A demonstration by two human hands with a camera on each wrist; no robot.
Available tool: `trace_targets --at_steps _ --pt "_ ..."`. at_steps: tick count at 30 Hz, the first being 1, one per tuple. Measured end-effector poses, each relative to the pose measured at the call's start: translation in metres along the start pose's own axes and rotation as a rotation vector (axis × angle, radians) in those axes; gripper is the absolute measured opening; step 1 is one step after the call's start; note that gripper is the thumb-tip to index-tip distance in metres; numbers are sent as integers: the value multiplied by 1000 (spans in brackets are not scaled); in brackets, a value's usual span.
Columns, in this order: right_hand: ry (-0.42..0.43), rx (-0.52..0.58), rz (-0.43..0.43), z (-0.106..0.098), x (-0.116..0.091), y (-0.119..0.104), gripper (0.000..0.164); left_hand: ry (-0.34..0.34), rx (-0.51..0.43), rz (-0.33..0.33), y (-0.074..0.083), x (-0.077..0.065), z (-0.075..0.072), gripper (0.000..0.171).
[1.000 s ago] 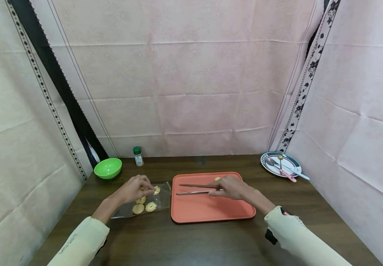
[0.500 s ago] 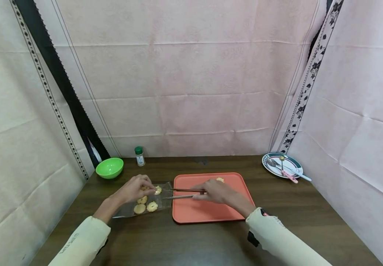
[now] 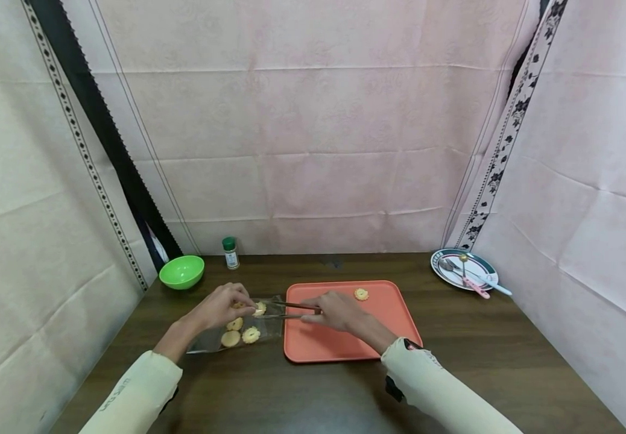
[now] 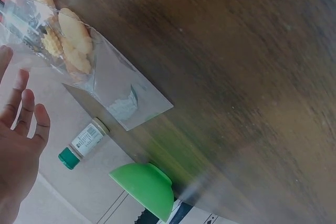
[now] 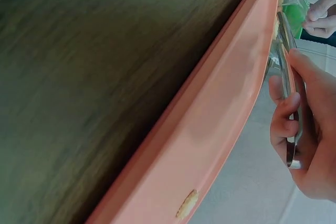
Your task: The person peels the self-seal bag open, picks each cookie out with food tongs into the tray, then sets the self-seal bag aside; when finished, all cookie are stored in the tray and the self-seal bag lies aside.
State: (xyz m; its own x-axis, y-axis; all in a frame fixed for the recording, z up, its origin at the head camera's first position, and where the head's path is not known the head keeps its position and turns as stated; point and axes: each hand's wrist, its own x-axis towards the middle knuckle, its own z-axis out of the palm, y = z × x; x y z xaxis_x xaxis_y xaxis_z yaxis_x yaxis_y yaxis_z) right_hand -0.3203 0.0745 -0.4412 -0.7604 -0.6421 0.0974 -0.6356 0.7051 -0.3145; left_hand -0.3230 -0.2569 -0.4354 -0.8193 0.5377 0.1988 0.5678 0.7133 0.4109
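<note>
My left hand [image 3: 225,306] pinches the upper edge of a clear plastic bag [image 3: 274,328] lying on the table. Several pale cookies [image 3: 251,335] are in the bag, some round and smooth, others with ridged edges. Metal tongs [image 5: 291,153] are gripped in my right hand [image 3: 336,310], over the left part of a coral tray [image 3: 340,349]. Their tips point left and overlap the bag's opening beside a ridged cookie [image 3: 260,308], close to my left fingertips. One ridged cookie [image 3: 361,294] lies near the tray's back edge.
A green bowl [image 3: 181,272] stands at the back left, beside a small jar [image 3: 231,253] with a green lid. On the back right, a plate [image 3: 439,265] holds cutlery with pink and light blue handles. Cloth curtains [image 3: 313,150] enclose the table on three sides.
My right hand has moved left with the tongs, from over the tray's back half to the bag. The cookie on the tray is uncovered now. My left hand keeps its pinch.
</note>
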Motion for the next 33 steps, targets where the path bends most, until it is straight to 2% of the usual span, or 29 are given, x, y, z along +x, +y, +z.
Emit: trace_targets --at_steps 11,20,26,33 --pt "-4 12 -12 4 7 -2 43 1 -11 17 2 2 0 16" --pt "-17 58 -33 1 3 0 40 7 11 36 -1 1 -1 16" --pt "-23 41 -14 3 3 2 46 0 17 26 -3 -1 0 15" --pt "-25 69 -48 10 8 3 38 0 19 16 -3 -1 1 15"
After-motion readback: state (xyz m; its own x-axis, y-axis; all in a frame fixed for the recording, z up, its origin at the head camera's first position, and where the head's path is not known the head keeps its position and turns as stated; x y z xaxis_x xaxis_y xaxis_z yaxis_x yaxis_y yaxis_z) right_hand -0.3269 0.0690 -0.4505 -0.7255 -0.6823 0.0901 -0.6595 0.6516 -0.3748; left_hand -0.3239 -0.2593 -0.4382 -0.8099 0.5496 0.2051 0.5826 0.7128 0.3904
